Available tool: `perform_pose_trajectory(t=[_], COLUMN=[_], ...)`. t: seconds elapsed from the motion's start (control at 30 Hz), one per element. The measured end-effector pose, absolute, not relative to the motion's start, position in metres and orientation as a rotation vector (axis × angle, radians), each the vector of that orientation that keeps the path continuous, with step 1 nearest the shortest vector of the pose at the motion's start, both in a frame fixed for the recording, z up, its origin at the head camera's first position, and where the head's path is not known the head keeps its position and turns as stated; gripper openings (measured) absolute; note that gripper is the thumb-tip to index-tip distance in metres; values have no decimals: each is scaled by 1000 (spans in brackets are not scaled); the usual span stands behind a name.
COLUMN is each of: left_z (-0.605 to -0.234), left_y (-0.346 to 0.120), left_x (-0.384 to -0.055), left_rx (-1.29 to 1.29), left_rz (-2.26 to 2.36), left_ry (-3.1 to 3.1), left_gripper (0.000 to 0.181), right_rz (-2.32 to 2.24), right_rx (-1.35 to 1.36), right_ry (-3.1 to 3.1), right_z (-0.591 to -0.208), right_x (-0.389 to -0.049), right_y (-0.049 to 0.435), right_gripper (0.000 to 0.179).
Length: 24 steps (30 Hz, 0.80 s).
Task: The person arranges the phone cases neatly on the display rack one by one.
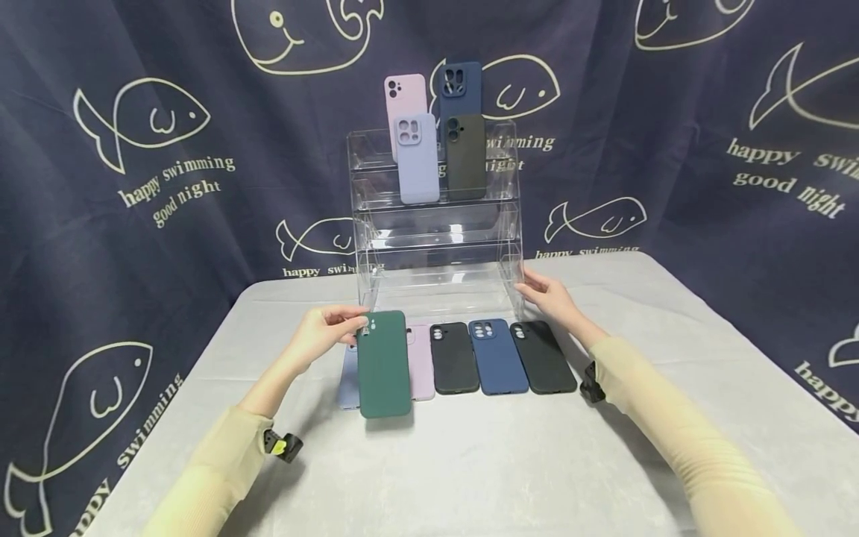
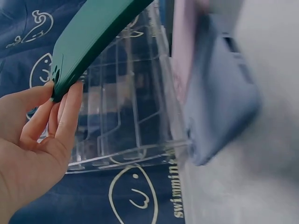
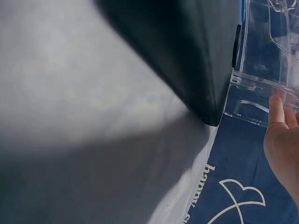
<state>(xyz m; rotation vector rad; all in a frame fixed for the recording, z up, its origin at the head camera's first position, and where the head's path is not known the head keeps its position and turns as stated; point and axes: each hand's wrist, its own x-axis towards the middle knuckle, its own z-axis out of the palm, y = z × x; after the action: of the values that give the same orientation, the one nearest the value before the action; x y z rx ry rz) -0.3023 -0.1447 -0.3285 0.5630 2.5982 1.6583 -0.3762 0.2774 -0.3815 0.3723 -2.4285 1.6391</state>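
My left hand [image 1: 320,337] pinches a green phone case [image 1: 385,365] by its upper left corner, beside the camera cutouts. In the head view this case overlaps a pink phone case [image 1: 420,362] and a blue-grey phone case [image 1: 349,382]. The left wrist view shows fingertips and thumb on the end of the green phone case [image 2: 88,42]. My right hand [image 1: 552,300] has its extended fingers at the lower right side of a clear tiered display rack [image 1: 436,257]; in the right wrist view they overlap the clear plastic [image 3: 250,84].
A black phone case [image 1: 455,359], a dark blue one [image 1: 499,358] and another black one [image 1: 545,358] lie in a row before the rack. The rack's upper tiers hold pink, navy, lavender [image 1: 417,160] and dark olive [image 1: 466,158] cases. A patterned curtain [image 1: 268,149] hangs behind.
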Motion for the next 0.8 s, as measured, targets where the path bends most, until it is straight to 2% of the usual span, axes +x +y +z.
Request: perform_pose_trajectory(t=[0.23, 0.5, 0.8], left_z=[-306, -281, -252], left_y=[-123, -102, -79], left_x=[-320, -344, -369], left_rx=[609, 627, 659], left_rz=[1767, 1903, 1971], left_ry=[2566, 2579, 2628], left_gripper=[35, 33, 31], right_rz=[1614, 1598, 1505], right_rx=[373, 355, 368], right_ry=[-2443, -2417, -2434], right_z=[-363, -386, -389], right_x=[-354, -376, -379], right_y=[269, 278, 279], right_gripper=[56, 56, 57])
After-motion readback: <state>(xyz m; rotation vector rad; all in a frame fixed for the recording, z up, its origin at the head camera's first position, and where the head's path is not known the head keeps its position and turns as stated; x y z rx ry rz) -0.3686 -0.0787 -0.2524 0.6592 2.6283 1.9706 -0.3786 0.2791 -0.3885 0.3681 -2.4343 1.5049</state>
